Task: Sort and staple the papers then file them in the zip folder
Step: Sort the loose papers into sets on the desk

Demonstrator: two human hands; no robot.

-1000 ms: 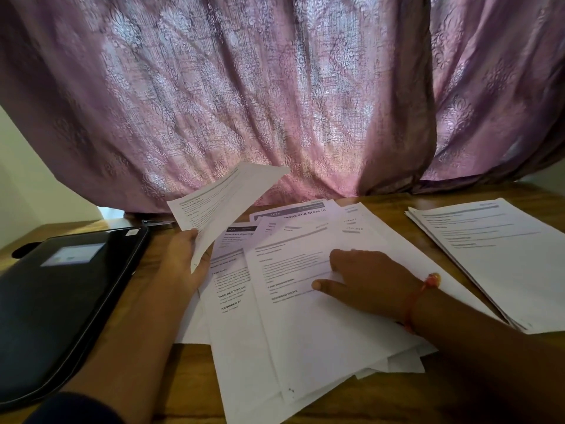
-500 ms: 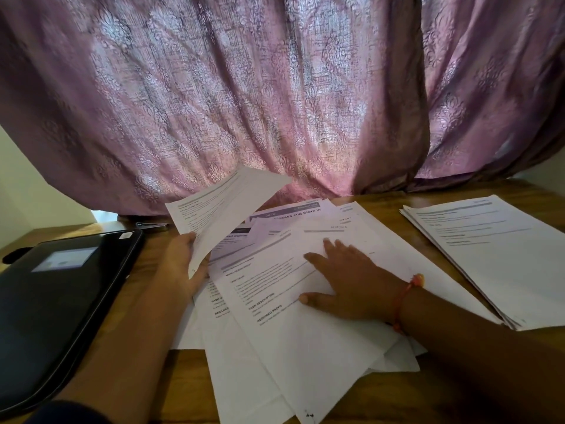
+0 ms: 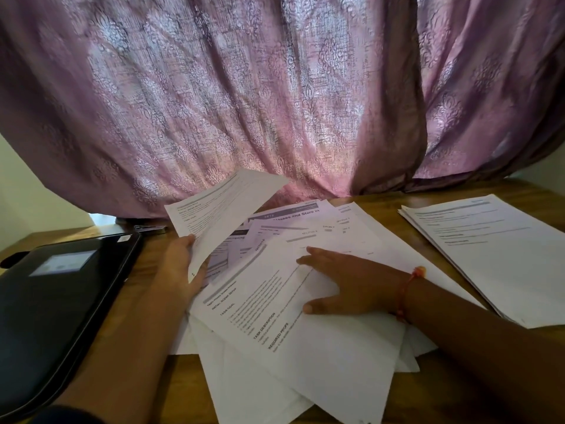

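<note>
Leftmost, a black zip folder [image 3: 58, 304] is lying flat on the wooden tabletop [image 3: 183, 390], a pale label showing on its cover. Just behind its far corner, a small stapler [image 3: 150, 229] is resting near the foot of the purple curtain [image 3: 244, 96].

Next, the left hand [image 3: 180, 267] is holding a thin bundle of printed sheets [image 3: 223, 209] raised off the tabletop and tilted, its fingers closing on the bundle's lower edge.

At centre, a loose heap of papers [image 3: 305, 347] is lying fanned and overlapping on the tabletop, printed side up. The right hand [image 3: 348, 286] is pressing flat on the top sheet, fingers [image 3: 308, 258] spreading wide and gripping nothing; a red thread band [image 3: 409, 289] is circling its wrist.

Rightmost, a separate stack of papers [image 3: 495, 252] is sitting squared on the tabletop, apart from the heap.
</note>
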